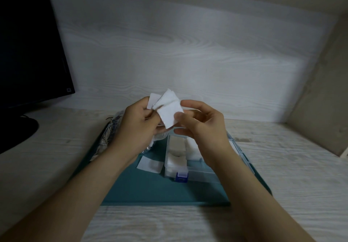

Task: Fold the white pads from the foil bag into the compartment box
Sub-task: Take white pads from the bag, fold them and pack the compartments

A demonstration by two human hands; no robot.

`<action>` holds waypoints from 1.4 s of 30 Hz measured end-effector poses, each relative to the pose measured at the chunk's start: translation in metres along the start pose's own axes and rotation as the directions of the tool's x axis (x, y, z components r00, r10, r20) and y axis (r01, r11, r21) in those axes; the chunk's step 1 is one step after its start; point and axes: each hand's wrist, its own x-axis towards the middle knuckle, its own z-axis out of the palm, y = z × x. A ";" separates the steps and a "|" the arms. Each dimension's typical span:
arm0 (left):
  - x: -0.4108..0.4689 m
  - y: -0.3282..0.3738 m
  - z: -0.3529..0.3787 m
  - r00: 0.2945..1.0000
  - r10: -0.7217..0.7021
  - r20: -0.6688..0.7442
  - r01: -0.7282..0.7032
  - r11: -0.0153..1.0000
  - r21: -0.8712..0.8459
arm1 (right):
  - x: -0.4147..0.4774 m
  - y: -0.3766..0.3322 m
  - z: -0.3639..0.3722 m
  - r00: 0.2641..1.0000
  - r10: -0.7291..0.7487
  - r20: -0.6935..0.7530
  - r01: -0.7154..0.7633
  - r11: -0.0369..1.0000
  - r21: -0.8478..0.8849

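Left hand (135,123) pinches a fan of pads (167,108), held up just beyond the box (197,170). Right hand (203,123) nips the nearest one. Separating, I'd say. Next: peel one free, fold it, tuck it into a compartment. Bag (115,126) lies left.
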 end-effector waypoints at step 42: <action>0.004 -0.006 -0.007 0.979 0.056 -0.198 -0.043 0.997 0.071 | -0.024 0.024 0.026 0.735 0.082 0.673 0.640 0.244 -0.728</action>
